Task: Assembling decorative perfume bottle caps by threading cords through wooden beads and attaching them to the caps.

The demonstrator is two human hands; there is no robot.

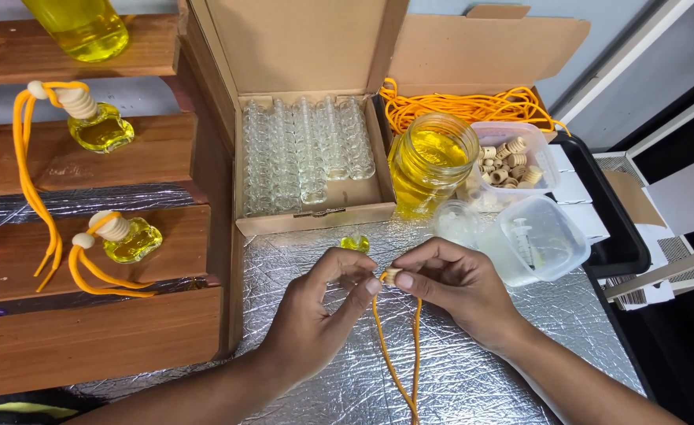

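Head view: we pinch a small wooden cap (392,275) between our right hand (449,287) and left hand (319,315), fingertips closed on it, its orange cord (398,354) hanging straight toward us over the silver mat (520,338).
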